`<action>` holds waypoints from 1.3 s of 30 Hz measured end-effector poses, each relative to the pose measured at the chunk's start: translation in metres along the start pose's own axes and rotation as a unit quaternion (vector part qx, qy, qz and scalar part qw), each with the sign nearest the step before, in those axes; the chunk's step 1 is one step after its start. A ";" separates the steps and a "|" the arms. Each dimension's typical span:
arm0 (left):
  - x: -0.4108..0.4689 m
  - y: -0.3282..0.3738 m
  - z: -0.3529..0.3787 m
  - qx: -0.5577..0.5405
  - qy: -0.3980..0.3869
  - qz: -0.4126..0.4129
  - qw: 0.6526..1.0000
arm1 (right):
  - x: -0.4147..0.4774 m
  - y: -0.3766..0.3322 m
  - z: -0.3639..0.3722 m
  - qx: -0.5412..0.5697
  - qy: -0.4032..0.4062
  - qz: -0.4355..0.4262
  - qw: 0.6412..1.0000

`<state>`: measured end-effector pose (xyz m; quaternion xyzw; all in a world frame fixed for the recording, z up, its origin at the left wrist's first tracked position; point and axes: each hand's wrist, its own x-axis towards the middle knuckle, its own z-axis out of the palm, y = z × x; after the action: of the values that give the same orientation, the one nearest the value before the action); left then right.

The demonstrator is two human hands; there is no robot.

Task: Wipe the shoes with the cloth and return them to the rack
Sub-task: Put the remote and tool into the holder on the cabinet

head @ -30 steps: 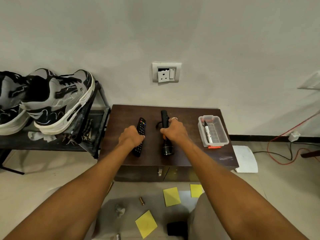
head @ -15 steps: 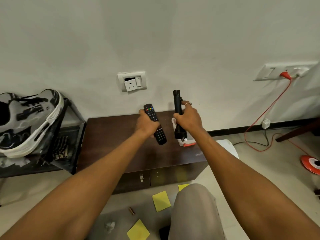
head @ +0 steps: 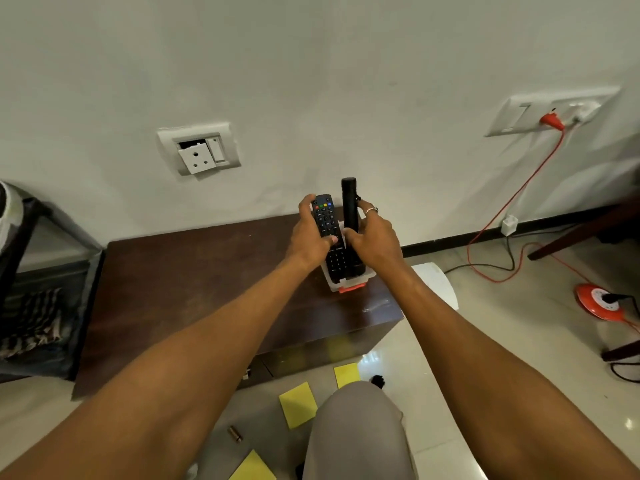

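White wall, tiled floor, dark surface; the rack stands left, a shoe just visible on it. In the clear box on the surface stand the remote, gripped by fingers of the left hand, and the torch, gripped by the right hand.

No text can be read; key markings on the remote blur.

We see soft, even indoor light on a dull white wall, a faint shadow beneath the socket plate, bright glare on the floor tiles, we find the rack smeared by blur at the left edge, wide-angle stretching toward the corners
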<state>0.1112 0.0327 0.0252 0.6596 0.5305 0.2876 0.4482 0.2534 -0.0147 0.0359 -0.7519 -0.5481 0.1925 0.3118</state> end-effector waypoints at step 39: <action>-0.032 -0.039 0.014 -0.207 -0.030 -0.214 0.954 | -0.015 0.031 0.005 0.017 0.023 0.146 0.989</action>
<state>0.0971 -0.0004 -0.0125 0.4320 0.5744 0.2689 0.6413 0.2672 -0.0339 0.0106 -0.8228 -0.4218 0.2277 0.3055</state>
